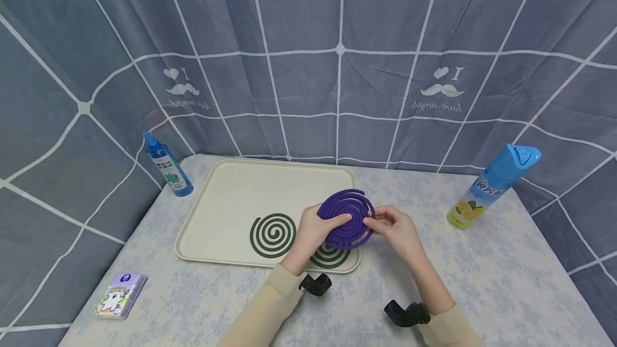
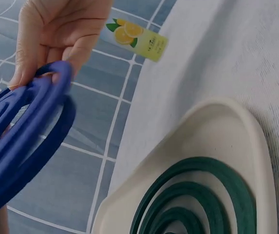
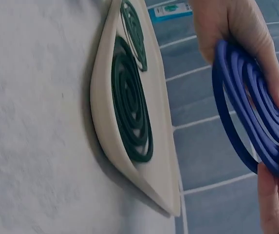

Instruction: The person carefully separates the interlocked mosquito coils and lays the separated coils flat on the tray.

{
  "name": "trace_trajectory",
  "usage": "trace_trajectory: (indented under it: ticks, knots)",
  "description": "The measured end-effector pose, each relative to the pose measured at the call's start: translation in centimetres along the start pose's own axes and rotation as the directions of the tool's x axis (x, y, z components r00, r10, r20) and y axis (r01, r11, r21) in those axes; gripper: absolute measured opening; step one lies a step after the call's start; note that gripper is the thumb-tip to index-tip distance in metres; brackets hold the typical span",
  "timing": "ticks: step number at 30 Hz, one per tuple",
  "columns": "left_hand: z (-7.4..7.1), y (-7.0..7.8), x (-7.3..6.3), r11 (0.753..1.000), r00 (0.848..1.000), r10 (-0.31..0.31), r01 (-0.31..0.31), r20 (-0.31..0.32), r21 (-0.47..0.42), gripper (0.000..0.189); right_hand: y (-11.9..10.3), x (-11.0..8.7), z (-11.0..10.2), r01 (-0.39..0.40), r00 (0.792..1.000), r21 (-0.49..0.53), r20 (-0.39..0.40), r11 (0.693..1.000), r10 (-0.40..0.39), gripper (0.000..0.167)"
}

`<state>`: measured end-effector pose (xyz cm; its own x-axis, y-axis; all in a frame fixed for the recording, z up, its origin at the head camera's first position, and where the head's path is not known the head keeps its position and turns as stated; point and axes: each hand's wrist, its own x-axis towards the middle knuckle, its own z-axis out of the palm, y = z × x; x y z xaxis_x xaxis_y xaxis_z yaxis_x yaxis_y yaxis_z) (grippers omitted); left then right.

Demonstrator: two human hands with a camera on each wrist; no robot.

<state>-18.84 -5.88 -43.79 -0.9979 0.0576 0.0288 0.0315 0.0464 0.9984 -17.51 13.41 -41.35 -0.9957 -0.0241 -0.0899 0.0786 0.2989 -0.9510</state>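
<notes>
A purple mosquito coil (image 1: 355, 209), wound in a flat spiral, is held tilted above the right end of a cream tray (image 1: 226, 191). My left hand (image 1: 312, 232) grips its left side, the thumb laid across the face. At the right edge, my right hand (image 1: 396, 229) pinches the outer ring between thumb and fingers. In the right wrist view the purple coil (image 3: 239, 92) shows an outer ring standing apart from the rest. On the tray lie two dark green coils: one green coil (image 1: 273, 235) left of my left hand, another green coil (image 1: 330, 259) partly hidden beneath the purple one.
A blue spray bottle (image 1: 170, 167) stands left of the tray at the back. To the right is a blue and yellow aerosol can (image 1: 491, 186). A small purple tissue pack (image 1: 120, 296) lies at the front left. A grey checked curtain (image 1: 308, 84) hangs behind the table.
</notes>
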Motion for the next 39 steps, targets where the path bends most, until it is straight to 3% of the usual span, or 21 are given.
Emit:
trace_trajectory:
  ticks: [7, 13, 16, 20, 24, 28, 33, 36, 39]
  knots:
    - [-0.1, 0.3, 0.0, 0.990, 0.995, -0.031, 0.017, 0.095, 0.142, 0.038, -0.5, 0.1, -0.5, 0.099, 0.992, -0.220, -0.049, 0.971, -0.112, 0.027]
    - [-0.1, 0.3, 0.0, 0.993, 0.989, -0.041, 0.024, 0.143, 0.118, 0.041, -0.9, 0.1, -0.5, 0.118, 0.989, -0.265, -0.051, 0.957, -0.136, 0.027]
    - [-0.2, 0.1, -0.1, 0.997, 0.986, -0.057, 0.048, 0.156, 0.060, 0.045, -0.8, 0.3, -0.4, 0.088, 0.993, -0.226, -0.062, 0.970, -0.105, 0.027]
    - [-0.3, 0.0, -0.3, 0.988, 0.980, -0.116, 0.130, 0.163, -0.081, 0.051, -0.3, 0.6, -0.2, 0.055, 0.996, -0.108, -0.068, 0.993, -0.062, 0.029]
    - [-0.2, -0.1, -0.4, 0.962, 0.981, -0.164, 0.183, 0.107, -0.205, 0.052, 0.0, 0.7, 0.1, 0.021, 0.999, 0.032, -0.048, 0.999, -0.020, 0.032]
    - [-0.2, -0.2, -0.5, 0.956, 0.986, -0.165, 0.167, 0.029, -0.242, 0.050, 0.1, 0.6, 0.5, -0.001, 1.000, 0.100, -0.027, 0.995, 0.004, 0.033]
    - [-0.3, -0.2, -0.6, 0.982, 0.993, -0.120, 0.118, -0.003, -0.145, 0.047, 0.0, 0.3, 0.4, 0.004, 1.000, 0.041, -0.010, 0.999, -0.003, 0.030]
    - [-0.6, -0.2, -0.6, 0.996, 0.996, -0.084, 0.085, 0.023, -0.022, 0.043, -0.1, 0.2, 0.3, 0.034, 0.999, -0.084, -0.006, 0.996, -0.035, 0.026]
    - [-0.8, -0.1, -0.7, 0.993, 0.995, -0.049, 0.040, 0.083, 0.108, 0.037, -0.2, 0.1, 0.0, 0.081, 0.996, -0.228, -0.005, 0.970, -0.085, 0.022]
